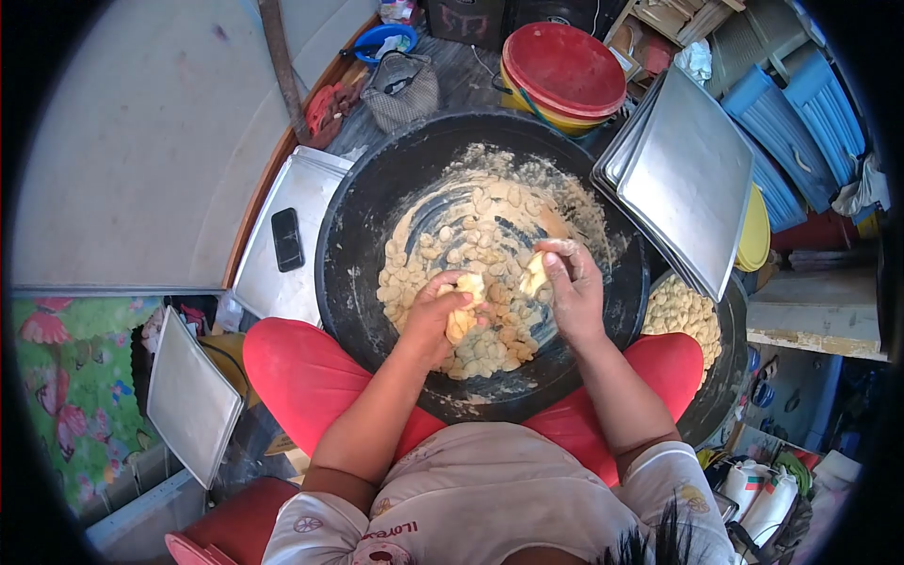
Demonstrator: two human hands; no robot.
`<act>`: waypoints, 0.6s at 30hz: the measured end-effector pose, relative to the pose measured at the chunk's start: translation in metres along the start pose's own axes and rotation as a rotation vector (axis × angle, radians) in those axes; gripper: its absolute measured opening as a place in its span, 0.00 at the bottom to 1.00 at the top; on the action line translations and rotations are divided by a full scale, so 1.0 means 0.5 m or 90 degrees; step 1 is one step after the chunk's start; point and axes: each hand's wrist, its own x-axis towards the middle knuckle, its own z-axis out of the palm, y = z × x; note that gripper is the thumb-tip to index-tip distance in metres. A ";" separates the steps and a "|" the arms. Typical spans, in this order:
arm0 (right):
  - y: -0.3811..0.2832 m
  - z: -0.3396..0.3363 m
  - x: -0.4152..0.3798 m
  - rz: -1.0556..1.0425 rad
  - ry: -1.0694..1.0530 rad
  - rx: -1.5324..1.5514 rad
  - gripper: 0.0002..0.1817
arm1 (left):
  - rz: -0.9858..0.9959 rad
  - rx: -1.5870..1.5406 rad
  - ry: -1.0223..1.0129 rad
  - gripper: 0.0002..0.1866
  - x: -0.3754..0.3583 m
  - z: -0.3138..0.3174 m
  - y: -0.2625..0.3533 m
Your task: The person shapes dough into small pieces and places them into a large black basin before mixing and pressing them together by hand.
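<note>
Between my knees sits a wide black tub (363, 202), its bottom dusted with flour and strewn with many small flattened dough pieces (490, 231). Above the near part of the tub, my left hand (431, 315) is closed around a yellowish lump of dough (461, 325) that bulges out past the fingers. To its right, my right hand (573, 282) pinches a smaller piece of dough (535, 275) between thumb and fingers. A gap separates the two hands. Flour coats the fingers of the right one.
Stacked metal trays (687, 160) lean over the tub's right rim. A second tub of dough pieces (683, 320) stands by my right knee. A phone (287, 239) lies on a tray (311, 188) at left. Red and yellow basins (563, 71) stand behind the tub.
</note>
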 end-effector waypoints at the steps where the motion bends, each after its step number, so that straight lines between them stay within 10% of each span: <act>1: -0.010 -0.006 0.003 0.026 -0.007 0.027 0.10 | -0.001 -0.001 0.001 0.17 0.001 -0.001 0.002; 18: 0.008 0.021 -0.027 -0.206 -0.405 -0.396 0.22 | 0.010 0.084 -0.116 0.31 -0.013 0.021 0.012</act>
